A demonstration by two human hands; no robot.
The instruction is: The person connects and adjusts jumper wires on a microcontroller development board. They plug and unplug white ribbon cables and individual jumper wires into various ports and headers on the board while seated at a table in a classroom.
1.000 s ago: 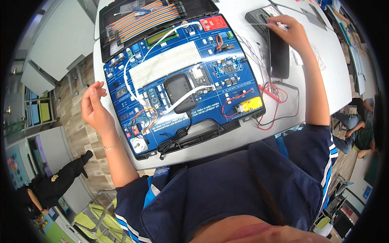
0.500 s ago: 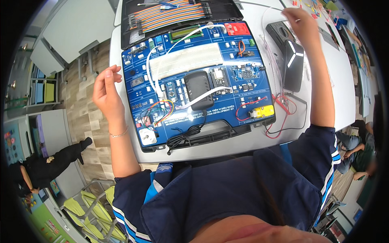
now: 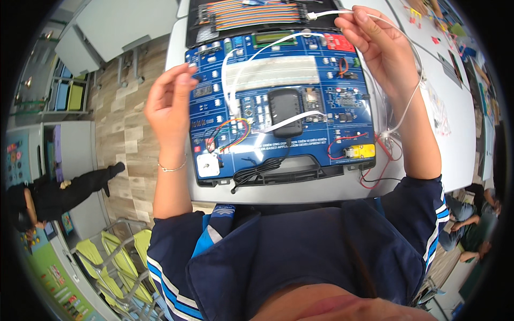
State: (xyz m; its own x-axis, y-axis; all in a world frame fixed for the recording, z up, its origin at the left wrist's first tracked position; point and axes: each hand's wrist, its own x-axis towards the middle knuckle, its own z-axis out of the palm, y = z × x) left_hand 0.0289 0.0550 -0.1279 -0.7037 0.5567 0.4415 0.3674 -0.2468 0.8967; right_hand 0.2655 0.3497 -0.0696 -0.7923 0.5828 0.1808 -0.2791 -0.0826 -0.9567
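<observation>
My right hand (image 3: 383,48) pinches a white cable (image 3: 331,13) above the blue electronics kit's (image 3: 348,123) upper-right corner; the cable's plug hangs near the rainbow jumper wires (image 3: 257,16) in the open lid. My left hand (image 3: 170,101), loosely curled with nothing visible in it, is beside the kit's left edge. The kit carries a white breadboard (image 3: 273,72), a black adapter (image 3: 285,112) with a coiled lead, white cables, small circuit boards and a yellow motor (image 3: 360,151). What lay under my right arm is mostly hidden.
The kit rests on a white table (image 3: 450,134), with red and black leads (image 3: 388,155) at its right. Green chairs (image 3: 118,262) stand at lower left. A person in black (image 3: 61,190) is at the left, seated people (image 3: 471,230) at the right, and another table (image 3: 123,21) at upper left.
My right hand has moved left over the kit, bringing the white cable from the table's right side up toward the lid. My left hand has moved up and right, closer to the kit.
</observation>
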